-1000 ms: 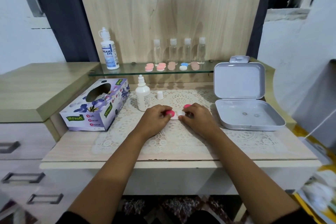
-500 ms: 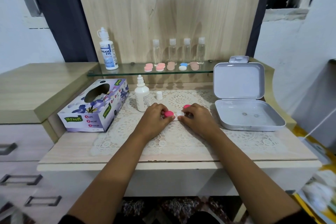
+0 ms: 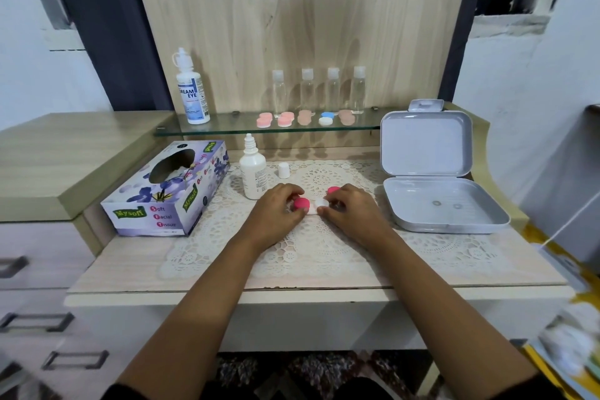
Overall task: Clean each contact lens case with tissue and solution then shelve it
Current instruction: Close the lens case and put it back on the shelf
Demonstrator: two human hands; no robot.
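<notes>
Head view: the case (image 3: 321, 204) lies on the doily (image 3: 324, 247) at mid-desk, between your hands. Your left hand (image 3: 276, 214) pinches its pink-capped end. Your right hand (image 3: 354, 214) grips the uncapped white end. A loose pink cap (image 3: 332, 190) sits just behind your right fingers. The solution bottle (image 3: 253, 172) stands to the left with its white cap (image 3: 283, 169) off beside it, the tissue box (image 3: 168, 191) farther left. Five shelved cases (image 3: 285, 120) lie on the glass shelf (image 3: 227, 130). An open grey box (image 3: 438, 191) stands to the right.

Tissue box (image 3: 162, 191) left of dropper bottle (image 3: 253, 172), hinged box (image 3: 425, 143) right, lens cases (image 3: 325, 118) on shelf (image 3: 227, 127) behind.
</notes>
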